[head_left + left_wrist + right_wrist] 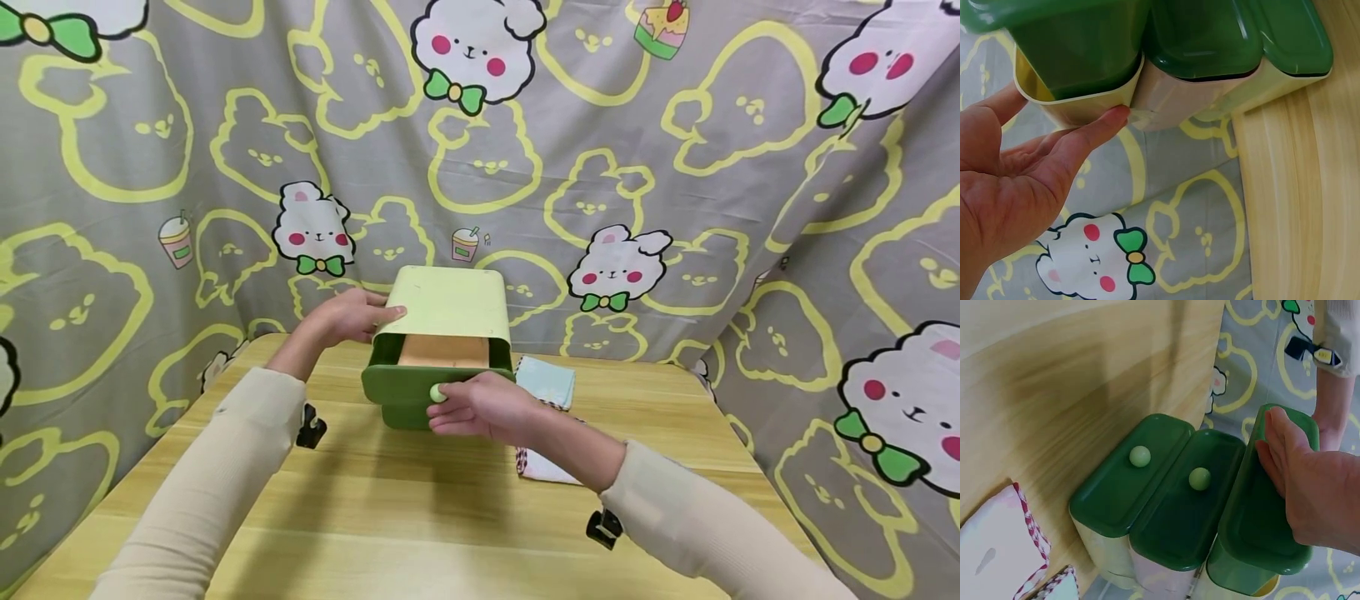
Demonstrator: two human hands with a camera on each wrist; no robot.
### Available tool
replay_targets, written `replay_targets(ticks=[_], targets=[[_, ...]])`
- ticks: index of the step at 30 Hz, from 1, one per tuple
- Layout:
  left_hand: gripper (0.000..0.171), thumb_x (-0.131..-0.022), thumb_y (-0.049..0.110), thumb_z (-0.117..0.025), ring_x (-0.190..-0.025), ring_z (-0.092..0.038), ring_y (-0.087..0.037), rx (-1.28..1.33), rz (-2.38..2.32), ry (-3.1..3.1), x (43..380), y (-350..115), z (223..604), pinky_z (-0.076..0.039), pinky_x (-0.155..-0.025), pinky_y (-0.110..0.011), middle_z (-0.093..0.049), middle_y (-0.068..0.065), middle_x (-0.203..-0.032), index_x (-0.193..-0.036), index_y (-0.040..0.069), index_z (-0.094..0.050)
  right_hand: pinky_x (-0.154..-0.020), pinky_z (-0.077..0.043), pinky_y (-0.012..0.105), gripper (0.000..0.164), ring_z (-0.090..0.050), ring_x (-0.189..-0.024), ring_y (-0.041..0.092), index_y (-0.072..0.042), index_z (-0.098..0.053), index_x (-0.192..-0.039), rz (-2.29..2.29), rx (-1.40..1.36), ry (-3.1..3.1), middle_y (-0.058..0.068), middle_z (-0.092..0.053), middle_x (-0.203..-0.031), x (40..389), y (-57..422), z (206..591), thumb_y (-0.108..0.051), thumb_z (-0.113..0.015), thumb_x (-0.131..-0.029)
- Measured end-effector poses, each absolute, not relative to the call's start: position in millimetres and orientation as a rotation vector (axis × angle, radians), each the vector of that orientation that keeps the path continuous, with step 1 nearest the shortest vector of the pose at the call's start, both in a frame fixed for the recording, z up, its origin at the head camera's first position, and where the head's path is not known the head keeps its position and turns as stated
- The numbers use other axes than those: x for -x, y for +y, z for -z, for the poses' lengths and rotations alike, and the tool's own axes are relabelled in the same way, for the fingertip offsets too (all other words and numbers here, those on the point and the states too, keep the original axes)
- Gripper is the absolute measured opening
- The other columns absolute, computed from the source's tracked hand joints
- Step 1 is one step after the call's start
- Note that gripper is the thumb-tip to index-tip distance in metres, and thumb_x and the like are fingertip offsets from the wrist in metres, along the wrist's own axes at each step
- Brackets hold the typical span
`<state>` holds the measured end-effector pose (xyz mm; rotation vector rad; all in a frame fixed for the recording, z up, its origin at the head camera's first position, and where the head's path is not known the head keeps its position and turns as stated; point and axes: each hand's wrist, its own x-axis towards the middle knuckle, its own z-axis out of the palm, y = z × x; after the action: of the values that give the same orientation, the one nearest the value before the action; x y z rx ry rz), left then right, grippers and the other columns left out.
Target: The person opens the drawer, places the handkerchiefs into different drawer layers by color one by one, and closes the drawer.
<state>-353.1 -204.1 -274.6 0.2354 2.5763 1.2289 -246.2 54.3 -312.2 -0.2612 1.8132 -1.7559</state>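
Observation:
A stacked drawer organizer [450, 296] has a pale yellow top casing and green drawer fronts. Its top drawer [401, 383] stands partly pulled out, showing something flat and orange-brown [444, 351] inside. My left hand [348, 317] grips the casing's left side, thumb on top and fingers along the side wall. With my right hand [487, 406] I pinch the drawer's round pale green knob [437, 393]; in the right wrist view that hand covers the knob. Two lower drawers, the middle one [1188, 500] and the bottom one [1132, 481], are pushed in.
Right of the organizer lie a folded light blue cloth [546, 382] and a folded white cloth [547, 467] with braided red-and-white trim. The wooden table [360, 517] backs onto a patterned grey curtain [390, 167].

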Motion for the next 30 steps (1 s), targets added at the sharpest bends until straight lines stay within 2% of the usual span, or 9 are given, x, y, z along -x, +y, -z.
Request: replay_targets(ticks=[3, 10, 19, 23, 30], targets=[[0.067, -0.105, 0.042, -0.055, -0.127, -0.053, -0.030, -0.236, -1.227, 2.579, 354, -204, 275, -0.047, -0.111, -0.049, -0.052, -0.019, -0.138, -0.156, 0.002, -0.038, -0.096, -0.058, 0.034, 0.039, -0.067, -0.117, 0.037, 0.013, -0.054, -0.134, 1.774, 0.251, 1.840, 0.024, -0.069, -0.119, 255, 52, 314, -0.014, -0.051, -0.107], [0.068, -0.104, 0.041, -0.056, -0.136, -0.051, -0.036, -0.230, -1.252, 2.556, 354, -204, 274, -0.048, -0.111, -0.049, -0.051, -0.023, -0.149, -0.156, 0.001, -0.037, -0.097, -0.058, 0.033, 0.041, -0.060, -0.127, 0.039, 0.013, -0.051, -0.139, 1.855, 0.187, 1.830, 0.032, -0.058, -0.137, 273, 45, 317, -0.013, -0.052, -0.107], [0.066, -0.105, 0.039, -0.056, -0.132, -0.055, -0.034, -0.226, -1.279, 2.516, 356, -203, 273, -0.050, -0.109, -0.047, -0.054, -0.023, -0.144, -0.155, -0.001, -0.037, -0.095, -0.059, 0.033, 0.035, -0.069, -0.115, 0.033, 0.010, -0.057, -0.133, 1.948, 0.123, 1.825, 0.032, -0.061, -0.133, 291, 40, 319, -0.011, -0.053, -0.106], [0.066, -0.106, 0.038, -0.055, -0.129, -0.057, -0.033, -0.204, -1.308, 2.485, 356, -202, 272, -0.051, -0.108, -0.045, -0.056, -0.023, -0.142, -0.155, -0.002, -0.036, -0.096, -0.058, 0.033, 0.034, -0.067, -0.119, 0.036, 0.010, -0.056, -0.134, 1.974, 0.105, 1.818, 0.031, -0.062, -0.131, 296, 39, 319, -0.010, -0.053, -0.106], [0.067, -0.106, 0.036, -0.056, -0.133, -0.055, -0.036, -0.164, -1.327, 2.455, 356, -201, 269, -0.050, -0.109, -0.044, -0.055, -0.023, -0.143, -0.156, -0.002, -0.034, -0.097, -0.058, 0.034, 0.036, -0.062, -0.124, 0.038, 0.009, -0.055, -0.137, 1.976, 0.105, 1.813, 0.031, -0.060, -0.134, 299, 37, 318, -0.010, -0.052, -0.106]])
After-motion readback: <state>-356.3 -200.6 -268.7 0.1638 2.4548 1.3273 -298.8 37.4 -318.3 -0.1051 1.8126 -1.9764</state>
